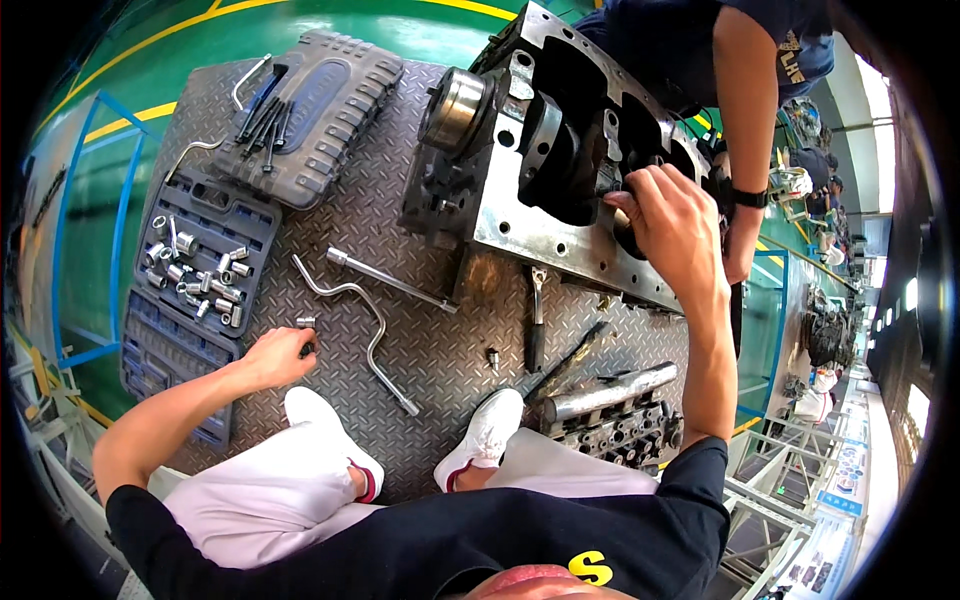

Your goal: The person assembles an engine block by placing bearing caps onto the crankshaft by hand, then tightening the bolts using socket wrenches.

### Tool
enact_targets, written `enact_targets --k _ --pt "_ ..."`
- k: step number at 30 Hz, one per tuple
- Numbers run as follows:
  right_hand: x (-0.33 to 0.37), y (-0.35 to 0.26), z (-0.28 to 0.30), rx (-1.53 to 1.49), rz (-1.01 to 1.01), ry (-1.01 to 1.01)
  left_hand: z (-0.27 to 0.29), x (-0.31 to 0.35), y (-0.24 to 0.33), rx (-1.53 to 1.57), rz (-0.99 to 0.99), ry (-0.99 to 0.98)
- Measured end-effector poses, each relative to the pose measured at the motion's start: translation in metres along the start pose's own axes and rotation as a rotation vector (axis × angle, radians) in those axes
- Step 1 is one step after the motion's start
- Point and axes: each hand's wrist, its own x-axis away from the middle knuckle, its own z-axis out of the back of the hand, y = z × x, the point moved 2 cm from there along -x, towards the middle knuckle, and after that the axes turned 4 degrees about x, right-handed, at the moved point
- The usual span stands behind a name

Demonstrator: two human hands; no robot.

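Observation:
My left hand [280,357] is closed low over the patterned metal plate, with a small dark thing showing at its fingers that I cannot make out. Just beyond those fingers is a small shiny socket [306,322]. On the right, my right hand [668,215] reaches over the engine block [493,205], fingers bent and pinched together at a bearing cap inside it; what they grip is hidden. A ratchet wrench [537,320] with a dark handle lies against the block's near side. Between my hands rest a cranked speed handle [373,345] and a long straight bar [392,280].
An open grey tool case [255,225] holding several loose sockets lies left, with long bolts [265,125] on its lid. A cylinder head [620,430] sits near right. A co-worker's arm [748,100] comes down beside the block. Another socket [493,360] lies near my shoe [490,430].

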Motion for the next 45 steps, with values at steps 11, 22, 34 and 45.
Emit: enact_targets --k 11,22,34,45 --pt "0.005 0.006 -0.002 0.010 -0.141 -0.214 0.001 0.002 0.001 -0.007 0.009 0.010" --pt "0.007 0.004 -0.005 -0.053 -0.085 -0.082 0.005 -0.001 0.004 -0.040 0.008 0.006" --pt "-0.001 -0.004 0.000 -0.105 -0.156 -0.033 0.004 0.000 0.006 -0.007 0.001 0.018" --pt "-0.001 -0.001 0.009 -0.448 -0.287 -0.080 0.003 0.002 0.002 0.007 -0.001 0.049"
